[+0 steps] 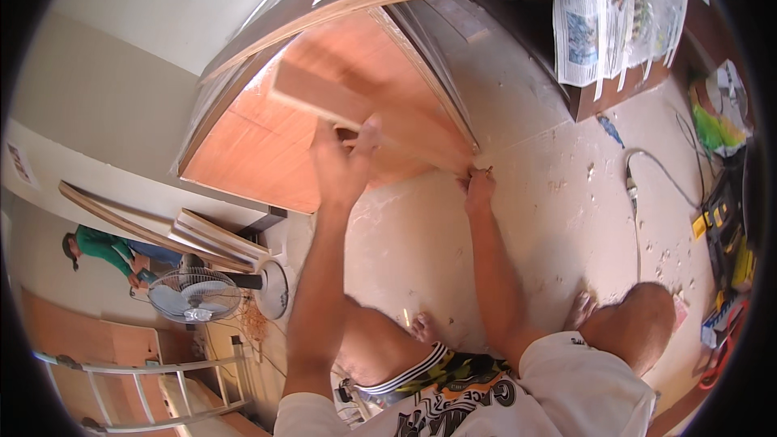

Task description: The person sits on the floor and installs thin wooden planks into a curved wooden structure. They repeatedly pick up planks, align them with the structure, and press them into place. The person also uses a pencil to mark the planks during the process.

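We're working above a dusty beige floor, left hand half-curling round a long tan wooden board, right hand pinching its end; a grey-bladed, wire-caged fan is standing leftward.

I see this from the camera on the left side of my head. It looks down past my white shirt and bent knee to the floor. My left hand and right hand are close, near the middle. The view is very wide and round, so straight things bend at the rim. It reaches from the fan on the floor's left side to the black and yellow things on its right.
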{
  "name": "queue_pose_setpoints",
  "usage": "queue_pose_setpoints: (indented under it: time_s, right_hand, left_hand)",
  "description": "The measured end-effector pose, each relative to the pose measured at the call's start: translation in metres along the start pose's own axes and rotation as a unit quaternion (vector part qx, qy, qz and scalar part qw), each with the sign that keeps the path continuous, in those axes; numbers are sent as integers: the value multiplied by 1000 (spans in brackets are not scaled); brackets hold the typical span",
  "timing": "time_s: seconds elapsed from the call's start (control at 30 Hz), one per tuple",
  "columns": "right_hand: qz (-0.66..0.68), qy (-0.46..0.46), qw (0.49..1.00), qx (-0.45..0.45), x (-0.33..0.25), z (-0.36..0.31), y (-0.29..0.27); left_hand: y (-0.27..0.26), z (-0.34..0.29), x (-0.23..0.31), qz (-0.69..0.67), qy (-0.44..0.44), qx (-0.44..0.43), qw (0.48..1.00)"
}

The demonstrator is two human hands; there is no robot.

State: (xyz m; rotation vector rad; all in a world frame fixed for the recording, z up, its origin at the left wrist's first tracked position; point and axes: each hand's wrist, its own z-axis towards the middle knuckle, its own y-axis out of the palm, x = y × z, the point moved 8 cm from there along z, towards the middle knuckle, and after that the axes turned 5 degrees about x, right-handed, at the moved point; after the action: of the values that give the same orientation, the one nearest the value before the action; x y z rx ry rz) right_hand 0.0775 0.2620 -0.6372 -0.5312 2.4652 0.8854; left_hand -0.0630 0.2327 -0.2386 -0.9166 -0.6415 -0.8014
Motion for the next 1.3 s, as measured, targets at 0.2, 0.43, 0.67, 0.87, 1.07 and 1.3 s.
queue_pose_setpoints:
  time_s: [0.2,0.43,0.67,0.87,1.07,1.3]
  right_hand:
    - [7,65,997,-43,37,26,7]
    - [-9,77,997,-17,27,46,22]
    - [56,80,994,-55,23,35,31]
    - [51,63,996,-40,18,38,40]
    - [34,73,997,-17,9,32,38]
    - [36,57,998,-5,12,34,41]
  left_hand:
    - [46,8,22,115,157,-10,981]
    - [62,25,25,112,167,11,980]
    - [68,41,4,146,229,52,961]
    - [67,48,1,108,205,67,970]
    - [69,51,-7,138,195,47,970]
    - [69,53,-9,125,196,49,971]
